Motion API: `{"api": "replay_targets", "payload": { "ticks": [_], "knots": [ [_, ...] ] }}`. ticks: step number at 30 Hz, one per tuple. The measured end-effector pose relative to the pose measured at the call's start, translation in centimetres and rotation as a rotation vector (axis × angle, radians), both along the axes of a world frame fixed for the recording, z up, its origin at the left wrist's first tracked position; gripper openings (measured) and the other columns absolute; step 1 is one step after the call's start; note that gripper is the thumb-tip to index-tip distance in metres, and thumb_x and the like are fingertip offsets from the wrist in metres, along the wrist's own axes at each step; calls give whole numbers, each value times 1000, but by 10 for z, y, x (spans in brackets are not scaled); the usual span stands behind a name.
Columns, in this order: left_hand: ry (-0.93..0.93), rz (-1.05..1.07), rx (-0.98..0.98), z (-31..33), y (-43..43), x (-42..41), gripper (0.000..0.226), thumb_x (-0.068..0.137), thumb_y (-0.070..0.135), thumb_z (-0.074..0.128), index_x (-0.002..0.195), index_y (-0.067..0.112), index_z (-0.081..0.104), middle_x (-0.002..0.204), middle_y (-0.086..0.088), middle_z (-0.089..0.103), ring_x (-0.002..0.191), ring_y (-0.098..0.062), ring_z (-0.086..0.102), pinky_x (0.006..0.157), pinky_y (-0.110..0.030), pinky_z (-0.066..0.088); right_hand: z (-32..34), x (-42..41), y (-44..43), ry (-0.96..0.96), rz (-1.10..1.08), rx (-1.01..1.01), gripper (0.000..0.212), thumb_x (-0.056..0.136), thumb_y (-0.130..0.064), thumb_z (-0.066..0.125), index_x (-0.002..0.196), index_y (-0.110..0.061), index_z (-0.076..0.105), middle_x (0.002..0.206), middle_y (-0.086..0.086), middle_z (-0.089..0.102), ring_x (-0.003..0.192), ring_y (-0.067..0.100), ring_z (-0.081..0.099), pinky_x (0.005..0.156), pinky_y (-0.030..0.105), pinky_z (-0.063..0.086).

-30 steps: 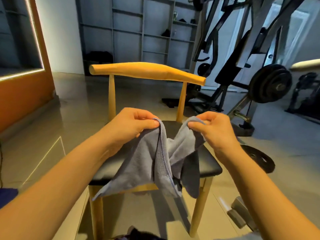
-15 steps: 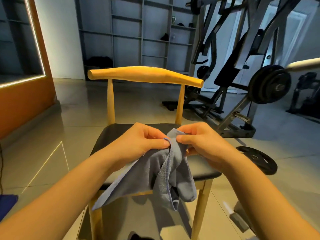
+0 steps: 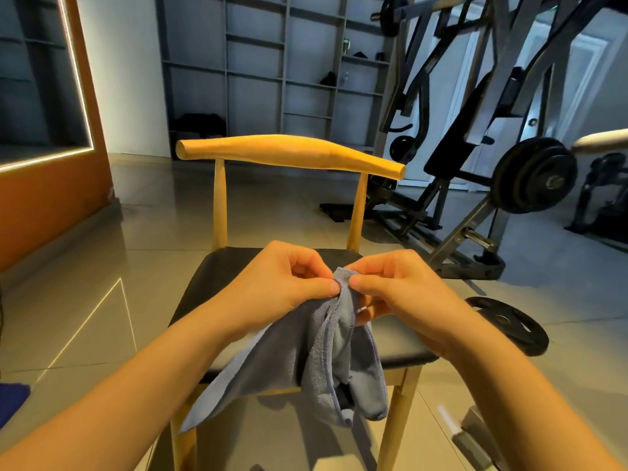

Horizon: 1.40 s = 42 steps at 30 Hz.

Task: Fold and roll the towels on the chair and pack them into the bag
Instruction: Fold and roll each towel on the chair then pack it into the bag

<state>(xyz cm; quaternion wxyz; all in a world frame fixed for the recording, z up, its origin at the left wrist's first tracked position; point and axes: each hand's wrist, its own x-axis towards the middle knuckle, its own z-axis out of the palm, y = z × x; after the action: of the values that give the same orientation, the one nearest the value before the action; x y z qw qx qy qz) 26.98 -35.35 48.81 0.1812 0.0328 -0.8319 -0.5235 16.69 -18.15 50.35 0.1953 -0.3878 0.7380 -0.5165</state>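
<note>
Towel (image 3: 339,355), grey-blue with a stitched hem, hangs above the front half of the chair (image 3: 221,277) seat, and its loose end drapes past the chair's front edge. My left grip (image 3: 282,283) pinches one top corner between thumb and forefinger. My right grip (image 3: 404,294) pinches the other, and the two pinches touch above the middle of the seat. I judge the corners are held together like this to match the edges for a first fold, letting the cloth's own weight pull it flat. No bag shows near the chair. Rolling and packing are not yet done.
</note>
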Motion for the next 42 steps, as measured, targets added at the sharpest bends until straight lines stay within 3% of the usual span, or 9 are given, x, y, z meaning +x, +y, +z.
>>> {"api": "replay_targets", "payload": {
  "ticks": [3,7,11,15,21,26,31,37,42],
  "knots": [
    [25,10,21,0,-2,0,2,86,15,79,84,14,78,84,-7,77,86,-27,74,89,-46,60,-2,0,-1,34,32,30,22,102,-7,55,104,-5,76,96,22,75,90,36,72,69,31,62],
    [46,61,-9,-2,2,-1,4,88,15,76,85,15,78,82,-2,77,83,-18,73,86,-37,61,-4,0,-2,62,-10,-3,12,97,-7,65,98,3,72,89,31,71,68,29,63,67,35,60],
    [67,95,-16,-2,2,-2,4,87,18,78,83,18,78,80,-1,77,81,-17,73,81,-34,60,-2,0,-2,137,-31,-9,14,96,-12,68,94,-2,77,81,21,75,61,25,67,69,39,63],
    [96,97,-24,-4,0,-2,8,84,18,81,78,21,78,78,-2,76,77,-18,71,80,-36,59,0,3,-3,218,-24,5,18,99,-15,64,94,-8,79,79,18,74,74,39,70,69,44,64],
    [131,92,-53,-4,1,-1,7,81,21,84,79,17,79,73,-4,74,70,-18,68,70,-29,56,2,5,-2,265,19,35,19,92,-28,72,96,-10,79,84,8,77,80,26,74,69,39,65],
    [87,48,-68,-5,4,-1,3,84,18,81,84,15,79,79,-3,76,79,-22,72,77,-35,61,-1,-3,2,245,24,81,11,93,-6,68,95,-7,78,87,14,77,85,30,73,74,44,64],
    [-115,24,-302,-23,-2,-6,7,86,18,76,83,24,76,77,0,72,77,-20,69,73,-41,60,2,-19,16,49,-158,-80,15,90,1,57,83,10,65,84,23,66,75,25,64,68,29,59],
    [-255,31,-397,-31,-19,-5,9,86,17,73,78,22,75,73,-4,70,75,-22,67,67,-36,58,-7,-56,29,-326,-500,-291,17,88,7,45,90,2,61,91,17,70,72,25,68,68,31,61],
    [-313,-69,-263,-14,-39,3,4,89,17,76,92,16,77,87,2,78,84,-13,74,70,-21,58,-19,-68,43,-507,-489,-519,23,81,-1,38,65,-18,32,62,-1,35,49,11,29,41,18,31]
  ]
}}
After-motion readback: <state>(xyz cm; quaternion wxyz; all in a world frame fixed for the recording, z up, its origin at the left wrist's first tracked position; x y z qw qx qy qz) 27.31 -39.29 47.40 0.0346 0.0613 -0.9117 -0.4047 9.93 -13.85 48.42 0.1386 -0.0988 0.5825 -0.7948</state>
